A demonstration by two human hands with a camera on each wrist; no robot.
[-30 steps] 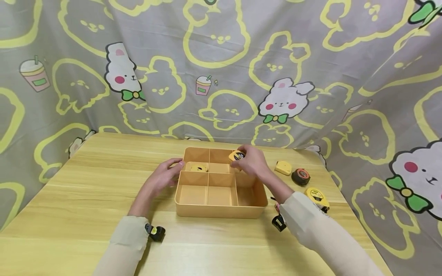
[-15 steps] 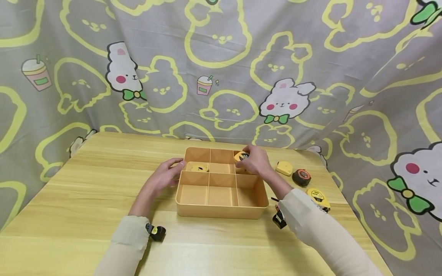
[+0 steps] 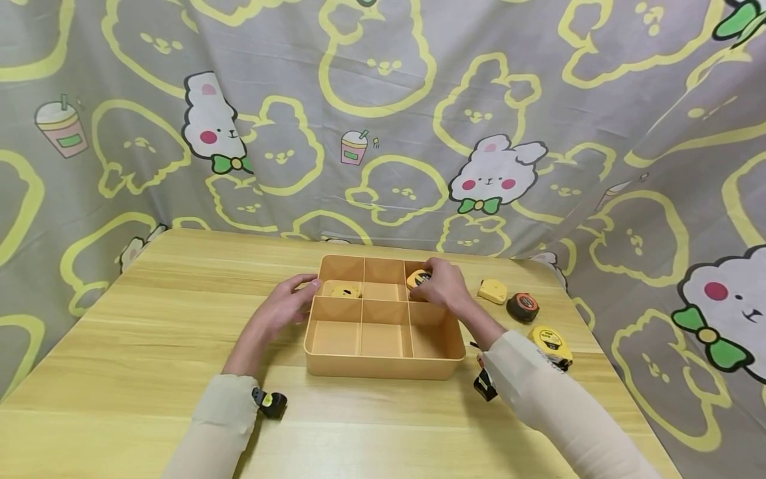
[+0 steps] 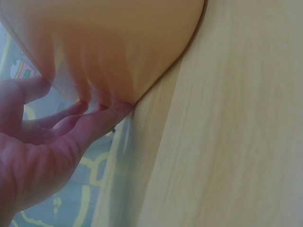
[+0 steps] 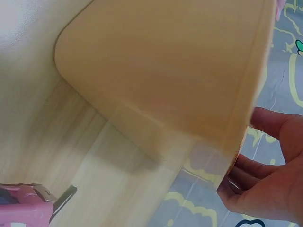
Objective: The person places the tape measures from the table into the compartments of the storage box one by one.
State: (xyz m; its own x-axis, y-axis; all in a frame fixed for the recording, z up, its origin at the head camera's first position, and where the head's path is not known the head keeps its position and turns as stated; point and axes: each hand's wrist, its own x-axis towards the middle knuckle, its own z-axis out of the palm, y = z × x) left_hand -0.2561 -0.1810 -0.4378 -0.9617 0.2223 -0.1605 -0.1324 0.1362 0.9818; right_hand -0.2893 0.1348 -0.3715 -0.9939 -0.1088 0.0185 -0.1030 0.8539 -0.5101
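A tan divided box (image 3: 383, 367) stands on the table. My right hand (image 3: 441, 285) reaches into its back right compartment and holds a yellow tape measure (image 3: 417, 280) with a dark label, low between the walls. In the right wrist view the box wall hides that tape measure from the hand (image 5: 270, 172). A yellow tape measure (image 3: 346, 291) lies in the back left compartment. My left hand (image 3: 287, 303) touches the box's outer left side; in the left wrist view, extended fingertips (image 4: 120, 109) rest against the wall.
Right of the box lie a small yellow tape measure (image 3: 493, 291), a black-and-red one (image 3: 523, 307) and a large yellow one (image 3: 549, 344). A black one (image 3: 485, 386) sits by my right sleeve, another (image 3: 272, 404) by my left. A patterned curtain (image 3: 383, 133) hangs behind.
My right hand has moved slightly right and down, taking the yellow tape measure from above the divider into the back right compartment. My left hand stays at the box's side.
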